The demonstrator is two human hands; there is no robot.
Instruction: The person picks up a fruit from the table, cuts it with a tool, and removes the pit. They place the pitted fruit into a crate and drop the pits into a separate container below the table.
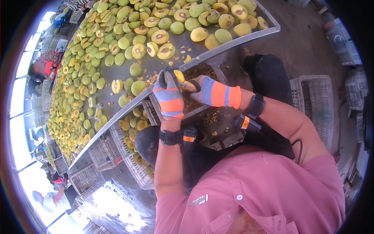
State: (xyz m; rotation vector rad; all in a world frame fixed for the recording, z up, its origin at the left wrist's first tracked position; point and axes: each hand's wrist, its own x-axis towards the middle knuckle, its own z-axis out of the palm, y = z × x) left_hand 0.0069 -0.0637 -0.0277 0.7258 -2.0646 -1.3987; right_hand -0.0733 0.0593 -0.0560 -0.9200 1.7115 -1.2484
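My left hand [169,93], in a grey and orange glove with dark fingertips, is closed on a yellow fruit half [179,75] at the table's near edge. My right hand [213,91], gloved alike, is closed round a short brown-handled tool [190,85] that meets the fruit. Its working end is hidden between the hands. Just beyond them, halved green-yellow stone fruits [166,50] lie on the metal table [183,41], some cut side up with brown centres. Small brown bits are scattered near my left hand.
A raised metal rim [233,41] edges the table. Below my hands is a container [202,72] with brown scraps. A white crate [134,163] of fruit stands at left, another crate [317,105] at right. Several people are along the far left, including one in red [50,64].
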